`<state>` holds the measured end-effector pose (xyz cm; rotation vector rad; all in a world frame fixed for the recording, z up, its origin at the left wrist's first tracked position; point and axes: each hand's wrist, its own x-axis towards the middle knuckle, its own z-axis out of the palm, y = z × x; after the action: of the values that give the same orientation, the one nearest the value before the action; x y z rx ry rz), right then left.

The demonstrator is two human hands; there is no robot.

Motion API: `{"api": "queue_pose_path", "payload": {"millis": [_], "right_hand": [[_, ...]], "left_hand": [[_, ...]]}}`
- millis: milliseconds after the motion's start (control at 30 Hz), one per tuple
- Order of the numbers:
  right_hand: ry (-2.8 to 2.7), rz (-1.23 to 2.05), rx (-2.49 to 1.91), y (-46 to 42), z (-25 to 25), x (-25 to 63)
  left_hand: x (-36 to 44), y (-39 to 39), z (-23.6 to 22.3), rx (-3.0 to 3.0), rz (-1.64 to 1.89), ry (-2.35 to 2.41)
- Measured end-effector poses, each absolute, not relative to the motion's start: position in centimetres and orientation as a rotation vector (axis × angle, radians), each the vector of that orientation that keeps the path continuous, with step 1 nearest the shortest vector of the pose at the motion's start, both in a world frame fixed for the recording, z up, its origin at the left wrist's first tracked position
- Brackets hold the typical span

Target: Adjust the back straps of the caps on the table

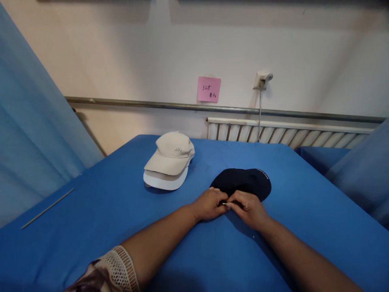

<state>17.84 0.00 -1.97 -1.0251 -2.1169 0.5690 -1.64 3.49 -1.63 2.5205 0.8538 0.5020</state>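
Head view: I saw the dark cap (243, 180) lying on the blue table (100, 194), right of two pale caps (173, 154). The left hand (209, 204) gripped its near edge; the right hand (249, 209) pinched a small shiny piece (224, 204) there, narrowly, between thumb and finger.

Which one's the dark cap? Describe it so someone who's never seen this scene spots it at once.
On the blue table, look right of the two stacked pale caps. The dark cap lies there, with the left hand and right hand at its near edge. It's the only dark one, with small white marks along its far right edge.
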Motion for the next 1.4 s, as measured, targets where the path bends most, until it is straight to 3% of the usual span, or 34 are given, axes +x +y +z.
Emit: {"api": "queue_pose_path", "payload": {"millis": [400, 767, 1067, 1400], "right_hand": [[-2.046, 0.633, -0.885, 0.2, -1.7, 18.1], [-2.225, 0.559, -0.794, -1.2, -1.3, 16.7], [-2.05, 0.57, -1.123, -0.5, -1.5, 17.0], [-2.116, 0.397, -1.287, -0.2, -2.2, 16.7]], "left_hand": [[-1.7, 4.0, -1.9, 2.022, 0.573, 0.808], [-0.7, 3.1, -2.4, 2.329, 0.544, 0.682], [-1.7, 3.6, -2.1, 1.967, 0.738, 0.726], [-2.1, 3.8, -1.6, 2.32, 0.636, 0.911]]}}
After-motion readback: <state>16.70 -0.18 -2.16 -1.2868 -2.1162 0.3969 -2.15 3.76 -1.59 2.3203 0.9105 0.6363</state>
